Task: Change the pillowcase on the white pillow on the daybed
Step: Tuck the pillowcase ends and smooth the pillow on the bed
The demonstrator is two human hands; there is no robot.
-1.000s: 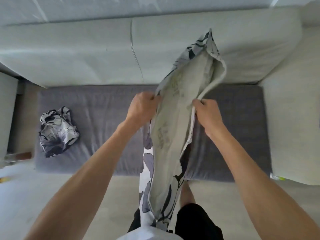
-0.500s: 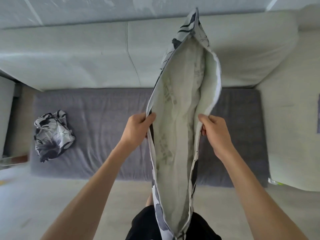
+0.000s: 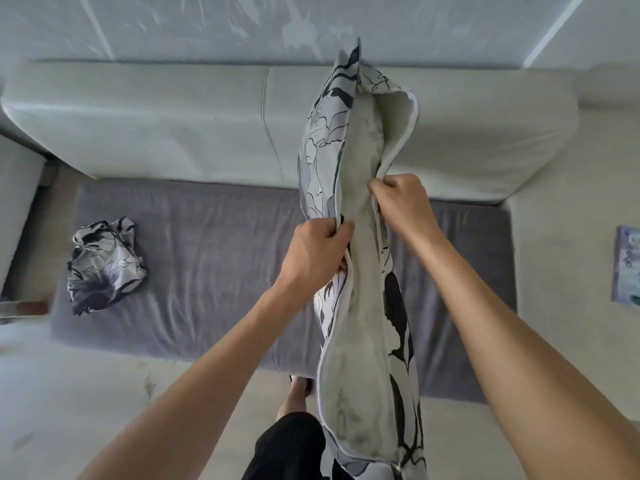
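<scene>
I hold a long white pillow (image 3: 360,306) upright in front of me, partly inside a grey-and-white floral pillowcase (image 3: 320,161). My left hand (image 3: 313,256) grips the left edge of the pillowcase opening. My right hand (image 3: 401,202) pinches the right edge, higher up. The pillow's white filling shows through the open seam between the two edges. A second floral pillowcase (image 3: 104,268) lies crumpled on the left of the daybed's grey seat cushion (image 3: 214,265).
The daybed's pale back cushions (image 3: 173,126) run along the wall. A pale arm cushion (image 3: 581,271) stands at the right with a small printed item (image 3: 627,268) on it. My foot (image 3: 294,396) is on the light floor below.
The two edges of the opening have come closer together. My right hand rose and moved left; my left hand shifted right toward the pillow's middle.
</scene>
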